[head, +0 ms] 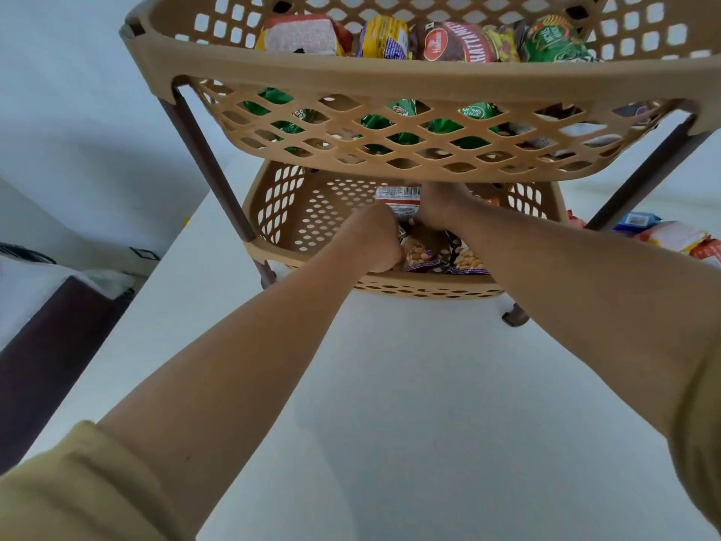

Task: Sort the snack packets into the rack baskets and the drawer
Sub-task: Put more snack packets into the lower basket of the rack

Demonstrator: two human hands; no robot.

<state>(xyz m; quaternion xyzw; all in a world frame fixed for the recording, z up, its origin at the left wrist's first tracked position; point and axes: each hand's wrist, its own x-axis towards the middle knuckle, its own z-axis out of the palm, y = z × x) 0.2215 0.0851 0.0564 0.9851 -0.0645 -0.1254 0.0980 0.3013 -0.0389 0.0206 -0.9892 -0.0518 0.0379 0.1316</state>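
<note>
A tan plastic rack stands on the white table. Its top basket holds several snack packets, and green packets show through the lattice. Both my hands reach into the lower basket. My left hand is closed on purple nut packets lying in it. My right hand grips a red and white packet held upright above them. My fingertips are hidden under the top basket.
More loose packets lie on the white table to the right of the rack. Dark brown rack legs stand at the corners. A dark bed edge runs along the left, beside the table.
</note>
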